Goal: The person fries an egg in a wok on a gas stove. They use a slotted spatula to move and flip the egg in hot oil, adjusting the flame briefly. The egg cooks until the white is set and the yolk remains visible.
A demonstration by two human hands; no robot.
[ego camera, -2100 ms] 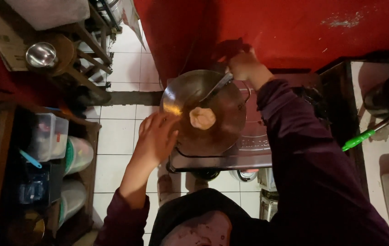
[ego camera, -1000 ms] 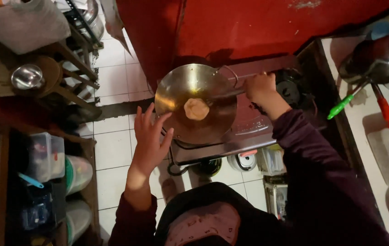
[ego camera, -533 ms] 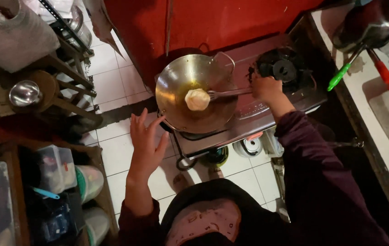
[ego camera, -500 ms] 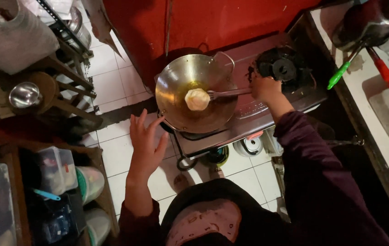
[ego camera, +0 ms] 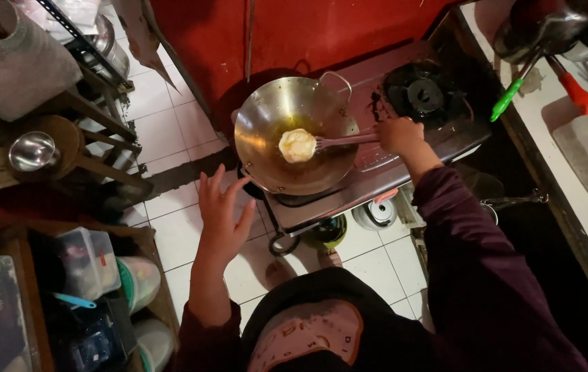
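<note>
Head view: right hand [ego camera: 398,135] gripping spatula [ego camera: 346,141]

Right hand [ego camera: 398,136] closed in a grip round the handle of a metal spatula [ego camera: 345,141], its blade touching a pale round of dough [ego camera: 297,145] lying in oil at the middle of a steel wok [ego camera: 266,120]. Wok sits on the left burner of a two-burner stove [ego camera: 404,165]; right burner [ego camera: 423,95] bare. Left hand [ego camera: 221,210] open, fingers spread, off the stove's front-left corner over the white tiled floor [ego camera: 177,234], near the wok's rim but touching nothing.
</note>
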